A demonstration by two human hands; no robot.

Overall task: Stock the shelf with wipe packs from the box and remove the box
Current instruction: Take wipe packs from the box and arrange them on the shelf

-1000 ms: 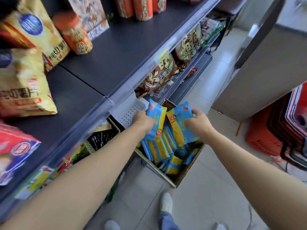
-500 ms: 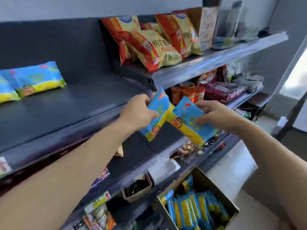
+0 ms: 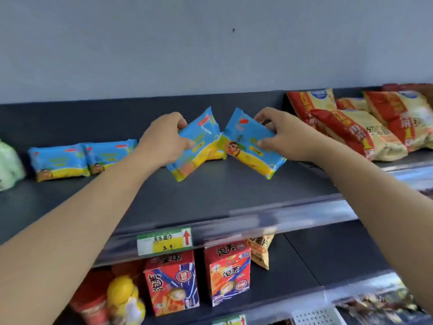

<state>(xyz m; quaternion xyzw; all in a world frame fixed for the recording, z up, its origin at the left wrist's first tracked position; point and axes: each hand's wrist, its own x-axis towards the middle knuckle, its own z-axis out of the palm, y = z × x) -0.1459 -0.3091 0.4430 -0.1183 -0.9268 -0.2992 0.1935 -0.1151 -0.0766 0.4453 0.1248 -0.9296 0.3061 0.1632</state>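
Top shelf [image 3: 210,195]: dark, long, backed by a grey wall [image 3: 210,43]. Snack bags [image 3: 351,127]: red and yellow, piled at its right end. 2 red cartons [image 3: 172,285]: upright on the lower shelf [image 3: 304,266]. Left hand [image 3: 164,139]: fingers curled round a blue-and-yellow left pack [image 3: 199,146], tilted over mid-shelf. Right hand [image 3: 281,134]: pinching the right pack [image 3: 248,146], tilted the opposite way; inner edges close, contact unclear. 2 shelved packs [image 3: 61,160]: side by side, left of the held ones. Price tag [image 3: 164,241]: on the top shelf's front rail.

Four wipe packs [image 3: 58,161] [image 3: 110,156] [image 3: 201,139] [image 3: 246,148] in clear sight, two red cartons [image 3: 172,287] [image 3: 228,273]
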